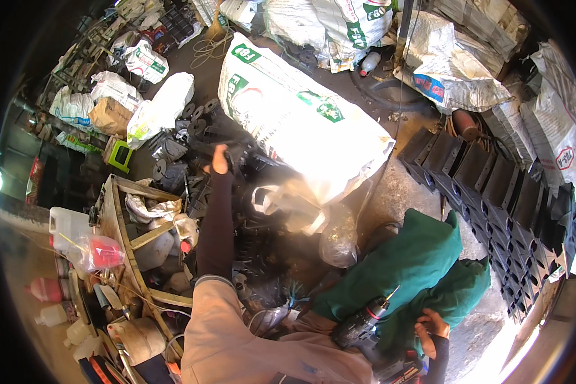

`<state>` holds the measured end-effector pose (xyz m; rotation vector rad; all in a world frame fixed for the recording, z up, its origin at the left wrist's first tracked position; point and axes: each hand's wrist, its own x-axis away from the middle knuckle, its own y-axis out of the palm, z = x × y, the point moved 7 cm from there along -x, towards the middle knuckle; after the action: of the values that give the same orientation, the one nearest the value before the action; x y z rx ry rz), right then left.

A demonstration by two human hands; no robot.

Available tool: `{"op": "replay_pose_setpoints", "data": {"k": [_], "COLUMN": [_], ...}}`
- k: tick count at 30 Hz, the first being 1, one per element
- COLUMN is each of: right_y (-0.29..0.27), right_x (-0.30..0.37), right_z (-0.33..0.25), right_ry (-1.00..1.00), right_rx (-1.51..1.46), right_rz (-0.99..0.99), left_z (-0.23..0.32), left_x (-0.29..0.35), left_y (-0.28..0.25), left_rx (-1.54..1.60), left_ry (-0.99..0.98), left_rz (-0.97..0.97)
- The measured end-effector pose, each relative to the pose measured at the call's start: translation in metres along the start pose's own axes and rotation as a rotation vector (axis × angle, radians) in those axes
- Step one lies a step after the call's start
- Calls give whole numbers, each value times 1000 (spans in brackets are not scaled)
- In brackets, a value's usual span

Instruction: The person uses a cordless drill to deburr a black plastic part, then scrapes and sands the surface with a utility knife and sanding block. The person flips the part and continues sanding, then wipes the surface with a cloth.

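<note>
My left arm, in a dark sleeve, stretches forward to a heap of black parts [201, 125]. At its end my left hand [219, 161] is closed at a black part [238, 155], thumb up; the part's exact shape is blurred and most of the fingers are hidden. My right hand [432, 329] rests over my lap by the green trousers [403, 256], its fingers loosely bent and apart, holding nothing. Between my body and that hand a black cordless drill [358, 325] lies on my lap, its bit pointing up and to the right.
A large white sack [301, 115] stands ahead, with a clear plastic bag [338, 246] nearer. Black angled pieces are stacked in rows [493, 185] on the right. A wooden crate [123, 221] with containers sits at left, near a green plastic frame [117, 157]. More sacks [454, 57] line the back.
</note>
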<state>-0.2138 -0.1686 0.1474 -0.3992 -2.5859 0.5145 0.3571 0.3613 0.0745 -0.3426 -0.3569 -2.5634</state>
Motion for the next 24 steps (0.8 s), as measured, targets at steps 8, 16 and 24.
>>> {"op": "replay_pose_setpoints", "data": {"k": [8,16,24], "right_y": [2,2,0], "right_x": [-5,-6,-4], "right_z": [-7,0,-4], "right_ry": [-18,9,-8], "right_rx": [-12,-26,-44], "right_rz": [25,14,-64], "left_z": [55,20,5], "left_x": [-79,-88,17], "left_y": [-89,-139,-67], "left_rx": [-656,-1184,-1627], "left_ry": [126,-88,256], "left_rz": [275,280,145]}}
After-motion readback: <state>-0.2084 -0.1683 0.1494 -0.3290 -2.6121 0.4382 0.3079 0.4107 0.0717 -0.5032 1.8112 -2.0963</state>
